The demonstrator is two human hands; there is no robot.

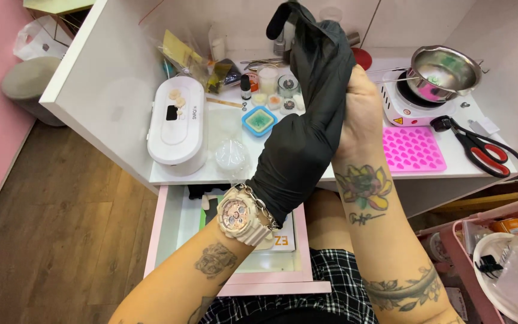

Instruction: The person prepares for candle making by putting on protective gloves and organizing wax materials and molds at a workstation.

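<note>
Drawer (169, 240): pink-rimmed, pulled open below the desk — holds a flat white packet (280, 237) with orange lettering.
Left hand (295, 162): gloved in black, fingers pinching the second glove's cuff.
Right hand (361, 111): bare, sliding into the black glove (316, 54), which stands upright — long axis vertical, limp fingertips upward.
Desk (109, 90): white box (177, 123), pink heart mould (413, 149), steel pot (442, 72) at the back.

The white table (121, 90) carries a white box (177, 123), pink mould (413, 149), scissors (481, 150) and hotplate (406, 102).
</note>
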